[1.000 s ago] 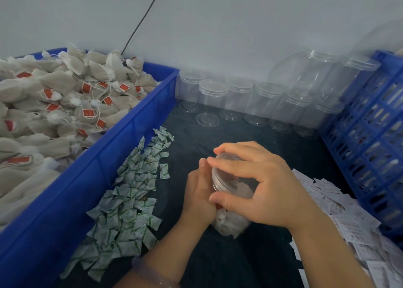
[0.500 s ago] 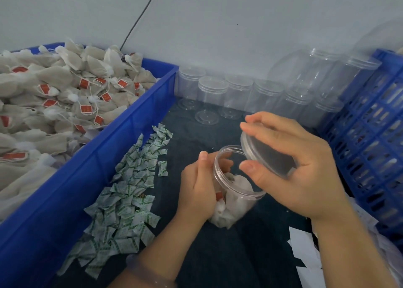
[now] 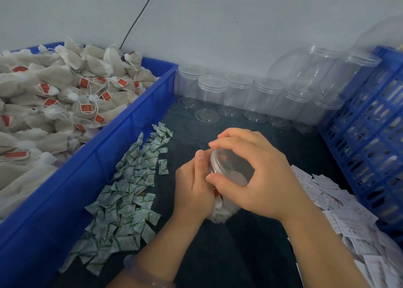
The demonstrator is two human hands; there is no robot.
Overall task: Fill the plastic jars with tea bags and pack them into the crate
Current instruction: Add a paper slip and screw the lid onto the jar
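Far left of left hand (image 3: 194, 191): blue bin (image 3: 87, 178) holding heap of tea bags (image 3: 65, 95). Between bin and left hand: pile of green-printed sachets (image 3: 130, 189) lying on dark mat (image 3: 250, 255). Left hand wrapping round body of plastic jar (image 3: 220, 213); jar tilting, white bags showing inside. Right hand (image 3: 261, 178) curling fingers and thumb round clear lid (image 3: 229, 163); lid sitting at jar mouth. Beyond both hands: row of empty jars (image 3: 237, 95) standing along wall (image 3: 218, 25). Right of right hand: paper slips (image 3: 327, 196) lying scattered; farther right, blue crate (image 3: 370, 135) standing.
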